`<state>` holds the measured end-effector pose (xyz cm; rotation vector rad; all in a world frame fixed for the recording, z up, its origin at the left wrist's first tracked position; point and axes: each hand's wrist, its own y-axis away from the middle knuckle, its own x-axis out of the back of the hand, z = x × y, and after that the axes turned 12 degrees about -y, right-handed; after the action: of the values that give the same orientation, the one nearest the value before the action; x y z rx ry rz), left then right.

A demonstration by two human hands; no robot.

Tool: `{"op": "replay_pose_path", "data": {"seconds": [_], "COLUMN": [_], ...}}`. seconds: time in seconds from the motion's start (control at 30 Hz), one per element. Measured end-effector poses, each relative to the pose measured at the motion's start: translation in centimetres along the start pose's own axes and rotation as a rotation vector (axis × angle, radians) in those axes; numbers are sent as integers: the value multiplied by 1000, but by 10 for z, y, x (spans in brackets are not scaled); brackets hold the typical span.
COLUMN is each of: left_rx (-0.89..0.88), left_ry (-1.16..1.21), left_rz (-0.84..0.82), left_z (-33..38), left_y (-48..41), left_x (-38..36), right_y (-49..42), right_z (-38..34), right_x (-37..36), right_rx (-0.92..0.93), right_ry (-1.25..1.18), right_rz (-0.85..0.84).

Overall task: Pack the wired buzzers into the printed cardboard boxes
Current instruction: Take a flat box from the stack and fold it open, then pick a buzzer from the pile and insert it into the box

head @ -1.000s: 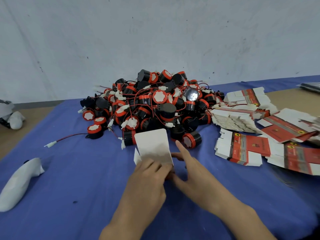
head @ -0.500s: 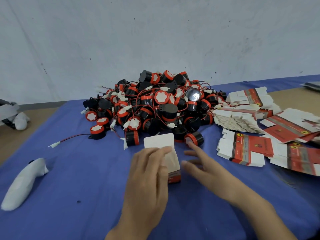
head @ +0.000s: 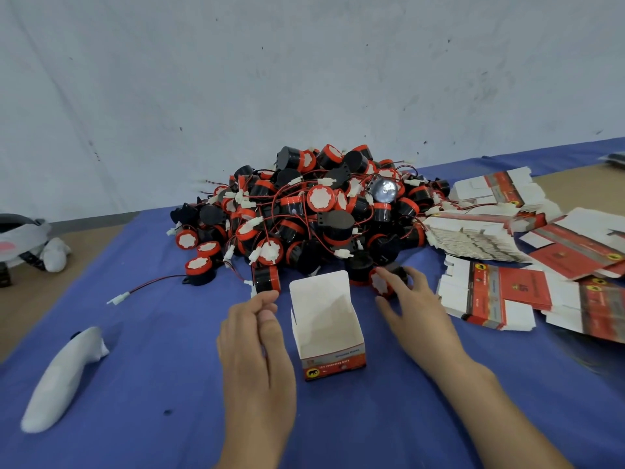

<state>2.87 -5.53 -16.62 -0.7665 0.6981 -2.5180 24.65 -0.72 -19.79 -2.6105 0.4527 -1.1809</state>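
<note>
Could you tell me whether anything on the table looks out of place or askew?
One stray buzzer lies left of the pile, its wire trailing loose across the blue cloth. The flat cartons on the right are fanned unevenly. The open box stands upright, and the right hand grips a red-capped buzzer.

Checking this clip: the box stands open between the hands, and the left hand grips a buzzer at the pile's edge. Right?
No. In the head view the right hand grips the buzzer at the edge of the pile; the left hand holds nothing. The box does stand open between the hands.
</note>
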Motion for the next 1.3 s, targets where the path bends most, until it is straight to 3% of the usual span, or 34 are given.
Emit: {"op": "replay_pose_path", "data": {"seconds": [0.17, 0.37, 0.6, 1.03, 1.3], "left_rx": [31, -54, -75, -131, -263], "left_ry": [31, -19, -38, -109, -124], "left_rz": [-16, -19, -22, -69, -39], "left_z": [-1, 0, 0, -1, 10], "left_y": [9, 14, 13, 2, 9], "left_x": [1, -3, -15, -26, -22], "right_y": [-6, -12, -13, -17, 10], "right_z": [6, 11, 5, -8, -13], "right_x": [-3, -3, -8, 34, 60], "right_rx": [-63, -139, -5, -3, 125], "right_ry": [-196, -263, 243, -347, -317], "right_rz": [146, 161, -43, 201, 376]}}
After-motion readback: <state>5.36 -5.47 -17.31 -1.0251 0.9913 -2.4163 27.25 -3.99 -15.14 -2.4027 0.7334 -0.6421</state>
